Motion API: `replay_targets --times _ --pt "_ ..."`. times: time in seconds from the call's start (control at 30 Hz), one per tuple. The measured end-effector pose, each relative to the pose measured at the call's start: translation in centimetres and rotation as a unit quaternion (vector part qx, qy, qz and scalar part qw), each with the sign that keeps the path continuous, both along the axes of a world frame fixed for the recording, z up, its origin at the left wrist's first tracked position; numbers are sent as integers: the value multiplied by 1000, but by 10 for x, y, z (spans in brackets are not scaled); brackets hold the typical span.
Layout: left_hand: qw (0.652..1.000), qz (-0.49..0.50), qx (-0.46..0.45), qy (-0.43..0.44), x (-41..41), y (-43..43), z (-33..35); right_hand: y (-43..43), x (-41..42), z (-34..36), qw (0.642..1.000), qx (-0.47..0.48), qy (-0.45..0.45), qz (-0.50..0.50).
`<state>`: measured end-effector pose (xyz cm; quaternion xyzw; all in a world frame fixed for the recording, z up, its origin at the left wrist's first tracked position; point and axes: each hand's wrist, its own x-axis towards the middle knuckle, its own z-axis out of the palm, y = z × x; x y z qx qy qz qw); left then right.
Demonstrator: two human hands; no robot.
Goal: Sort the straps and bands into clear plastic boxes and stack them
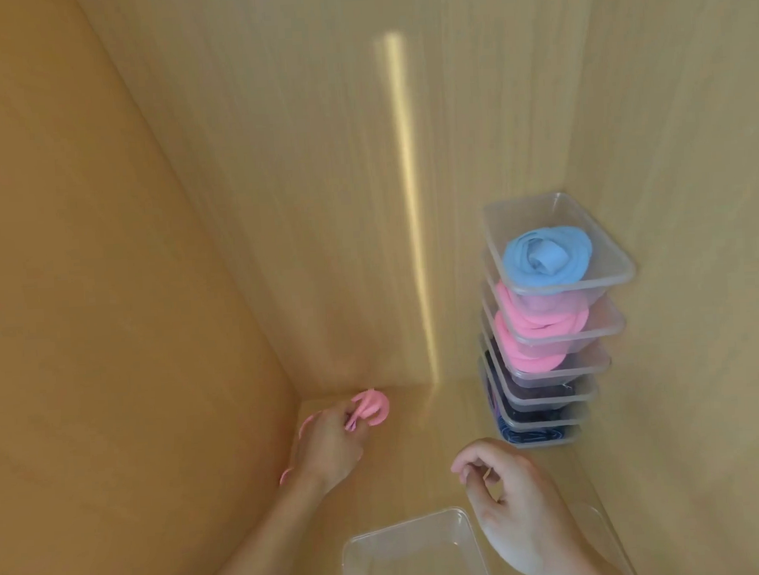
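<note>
The left hand [333,439] pinches the pink band [371,408], likely soft, light and floppy, best gathered by its coil; the right hand [507,496] hangs loosely curled, holding nothing

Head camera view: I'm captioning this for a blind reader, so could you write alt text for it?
A person's left hand grips a coiled pink band in the back corner of a wooden cabinet, while the right hand hovers loosely curled and holding nothing above an empty clear plastic box. At right stands a stack of clear boxes holding blue, pink and dark bands.
</note>
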<state>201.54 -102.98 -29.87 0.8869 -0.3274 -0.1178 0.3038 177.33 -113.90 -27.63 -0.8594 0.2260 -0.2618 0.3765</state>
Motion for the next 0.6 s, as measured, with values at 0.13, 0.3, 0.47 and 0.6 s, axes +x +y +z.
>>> replay_targets --times 0.13,0.3,0.47,0.6 --pt "994 33 -93 55 13 -8 43 -1 3 4 1000 -7 -1 5" --pt "983 32 -163 82 14 -16 102 -3 7 11 1000 -7 -9 7" --pt "969 14 -229 93 4 -22 149 -8 12 27 999 -6 -41 1" --pt "959 -12 -262 110 -4 -24 177 -15 17 42 996 27 -79 -8"
